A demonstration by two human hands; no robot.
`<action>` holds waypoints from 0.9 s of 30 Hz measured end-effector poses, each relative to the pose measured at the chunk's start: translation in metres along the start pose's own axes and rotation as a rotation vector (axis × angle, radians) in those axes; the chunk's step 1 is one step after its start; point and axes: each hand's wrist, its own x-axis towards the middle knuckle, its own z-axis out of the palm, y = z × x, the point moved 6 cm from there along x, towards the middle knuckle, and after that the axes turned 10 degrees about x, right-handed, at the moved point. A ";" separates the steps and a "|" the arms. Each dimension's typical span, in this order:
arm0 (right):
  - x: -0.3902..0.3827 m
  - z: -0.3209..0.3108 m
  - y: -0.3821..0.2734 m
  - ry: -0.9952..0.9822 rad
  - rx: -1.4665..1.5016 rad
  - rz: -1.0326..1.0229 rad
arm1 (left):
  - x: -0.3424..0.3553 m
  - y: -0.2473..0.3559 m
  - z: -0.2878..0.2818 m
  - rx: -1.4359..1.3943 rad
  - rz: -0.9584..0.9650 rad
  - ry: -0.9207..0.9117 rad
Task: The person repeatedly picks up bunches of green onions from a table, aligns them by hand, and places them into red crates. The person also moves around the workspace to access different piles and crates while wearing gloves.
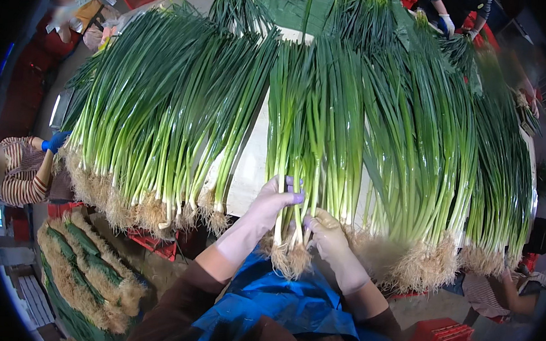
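White tabletop strip (250, 162) between green stalks (315, 122)

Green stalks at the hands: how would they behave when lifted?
Green stalks: probably floppy at the long, thin leaves, stiffer at the thicker pale stems. Possibly slippery: their surfaces look glossy. The bushy, hairlike roots may snag each other.
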 end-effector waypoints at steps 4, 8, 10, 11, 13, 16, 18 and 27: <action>0.021 -0.037 0.025 0.123 -0.007 0.072 | 0.022 -0.032 0.008 -0.040 -0.057 -0.046; 0.012 -0.031 0.019 -0.001 0.213 0.028 | 0.029 -0.041 0.003 -0.138 -0.070 -0.115; 0.012 -0.032 0.020 -0.020 0.253 -0.029 | 0.030 -0.045 0.002 -0.174 -0.085 -0.115; 0.013 -0.035 0.021 -0.006 0.224 -0.053 | 0.030 -0.046 0.001 -0.192 -0.092 -0.115; 0.012 -0.036 0.022 0.041 0.142 -0.073 | 0.026 -0.043 0.001 -0.241 -0.068 -0.139; 0.010 -0.038 0.004 0.185 -0.191 -0.237 | 0.026 -0.041 -0.002 -0.199 -0.016 -0.134; 0.006 -0.036 -0.024 0.346 -0.629 -0.566 | 0.028 -0.043 -0.005 -0.119 0.027 -0.093; 0.091 0.032 -0.076 0.249 -0.996 -0.369 | 0.027 -0.050 0.006 -0.237 0.020 -0.040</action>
